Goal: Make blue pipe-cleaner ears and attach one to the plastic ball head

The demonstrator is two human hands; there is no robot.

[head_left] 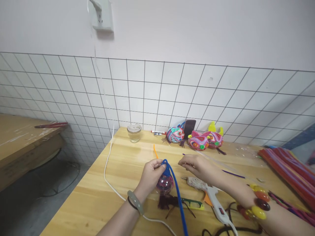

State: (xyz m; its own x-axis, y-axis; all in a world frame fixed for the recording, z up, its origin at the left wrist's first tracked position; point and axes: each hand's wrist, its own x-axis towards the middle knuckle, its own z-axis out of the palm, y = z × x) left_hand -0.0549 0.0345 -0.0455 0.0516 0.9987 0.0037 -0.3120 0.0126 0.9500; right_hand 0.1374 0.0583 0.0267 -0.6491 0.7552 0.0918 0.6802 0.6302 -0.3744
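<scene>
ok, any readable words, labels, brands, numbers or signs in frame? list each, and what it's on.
No text can be read.
Pens by the wall: any print too small.
Glue gun, red switch: any marking too small.
Wall socket: no lettering visible.
Blue cord in the left hand: no lettering visible.

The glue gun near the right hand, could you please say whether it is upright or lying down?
Lying down: the glue gun has both its body and handle stretched along the wooden tabletop.

Glass (134,135) on the tabletop (98,196), near the tiled wall (152,90); phone (190,127) upright, farther right; above, electrical socket (104,21) with inserted plug (96,5); far left, reddish tool (52,125)
</scene>
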